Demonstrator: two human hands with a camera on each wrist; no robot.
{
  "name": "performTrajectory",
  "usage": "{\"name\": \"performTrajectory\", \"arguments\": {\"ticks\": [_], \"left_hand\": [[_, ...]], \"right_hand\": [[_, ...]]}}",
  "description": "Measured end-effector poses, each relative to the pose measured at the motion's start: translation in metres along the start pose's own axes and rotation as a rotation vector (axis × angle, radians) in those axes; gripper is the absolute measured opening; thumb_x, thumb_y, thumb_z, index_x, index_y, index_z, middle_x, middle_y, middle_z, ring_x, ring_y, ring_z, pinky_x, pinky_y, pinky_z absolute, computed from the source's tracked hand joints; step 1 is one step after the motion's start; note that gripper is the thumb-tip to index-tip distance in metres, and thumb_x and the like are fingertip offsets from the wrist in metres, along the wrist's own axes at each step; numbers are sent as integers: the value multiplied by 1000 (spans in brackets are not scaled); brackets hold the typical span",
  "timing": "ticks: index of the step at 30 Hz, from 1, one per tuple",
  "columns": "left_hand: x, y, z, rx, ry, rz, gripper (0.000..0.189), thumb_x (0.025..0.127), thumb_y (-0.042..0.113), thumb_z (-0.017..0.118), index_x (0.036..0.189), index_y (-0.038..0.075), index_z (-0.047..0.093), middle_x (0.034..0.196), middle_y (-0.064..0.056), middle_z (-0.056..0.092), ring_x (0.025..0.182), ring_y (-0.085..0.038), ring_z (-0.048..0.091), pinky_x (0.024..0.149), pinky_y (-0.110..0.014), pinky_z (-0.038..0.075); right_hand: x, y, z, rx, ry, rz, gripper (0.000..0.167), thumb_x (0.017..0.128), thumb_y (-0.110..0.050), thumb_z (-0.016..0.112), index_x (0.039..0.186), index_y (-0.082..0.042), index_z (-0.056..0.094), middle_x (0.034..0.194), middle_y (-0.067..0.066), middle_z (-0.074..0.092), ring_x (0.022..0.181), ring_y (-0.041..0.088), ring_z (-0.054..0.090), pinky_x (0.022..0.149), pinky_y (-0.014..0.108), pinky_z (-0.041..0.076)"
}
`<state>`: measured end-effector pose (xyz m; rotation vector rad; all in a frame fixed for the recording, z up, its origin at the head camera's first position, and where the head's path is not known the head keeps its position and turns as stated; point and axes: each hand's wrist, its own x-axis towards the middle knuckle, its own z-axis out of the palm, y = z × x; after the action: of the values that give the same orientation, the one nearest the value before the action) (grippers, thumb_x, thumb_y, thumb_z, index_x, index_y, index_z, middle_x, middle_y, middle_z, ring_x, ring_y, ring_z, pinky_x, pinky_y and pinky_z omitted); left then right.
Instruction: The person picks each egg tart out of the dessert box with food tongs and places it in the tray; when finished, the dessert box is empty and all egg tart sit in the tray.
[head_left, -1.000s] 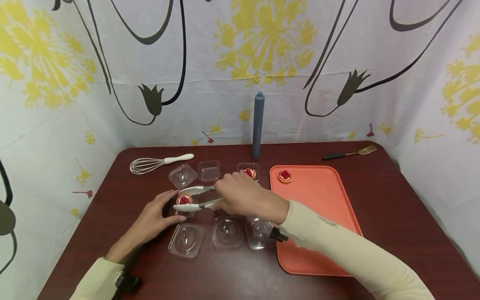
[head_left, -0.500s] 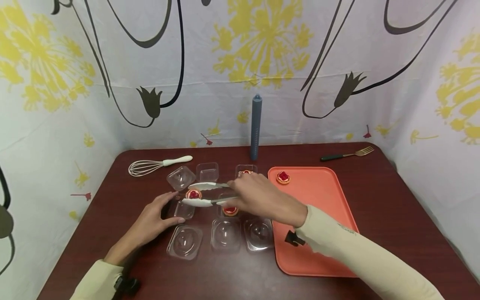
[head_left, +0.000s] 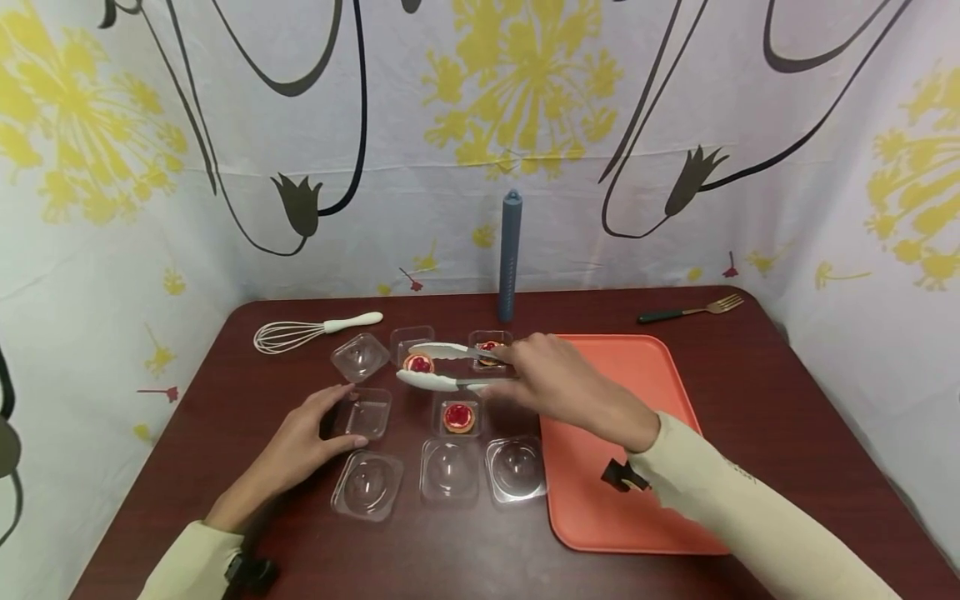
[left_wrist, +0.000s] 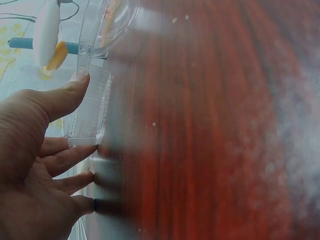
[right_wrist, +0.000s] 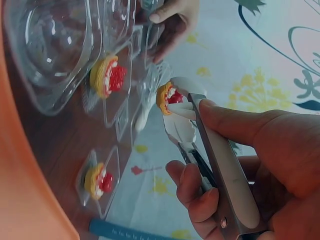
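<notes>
My right hand point(head_left: 551, 379) grips tongs point(head_left: 437, 382) that pinch a tart point(head_left: 418, 364) near the back box point(head_left: 411, 335), maybe to keep it clean. My left hand point(head_left: 303, 437), fingers wide, touches a see-through box point(head_left: 372, 409), probably to steady it.

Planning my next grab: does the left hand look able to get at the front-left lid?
Probably yes: the lid lies uncovered close to the left hand, and the tongs are farther back. The hand would first have to leave the box between its thumb and fingers.
</notes>
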<state>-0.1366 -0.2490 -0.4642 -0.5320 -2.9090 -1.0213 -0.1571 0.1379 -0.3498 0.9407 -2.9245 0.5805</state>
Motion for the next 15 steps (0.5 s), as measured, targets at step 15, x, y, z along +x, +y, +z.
{"name": "performTrajectory", "arguments": {"ticks": [15], "left_hand": [[-1,0,1,-8,5,-10,82,91,26,94,158,-2,55,156,-35,53,147,-55,49,116,-73,43]], "right_hand": [[-23,40,-13,16,48,121,39,96,-41,88,118,-9,82,74,-8,68,62,10,54,58,33,46]]}}
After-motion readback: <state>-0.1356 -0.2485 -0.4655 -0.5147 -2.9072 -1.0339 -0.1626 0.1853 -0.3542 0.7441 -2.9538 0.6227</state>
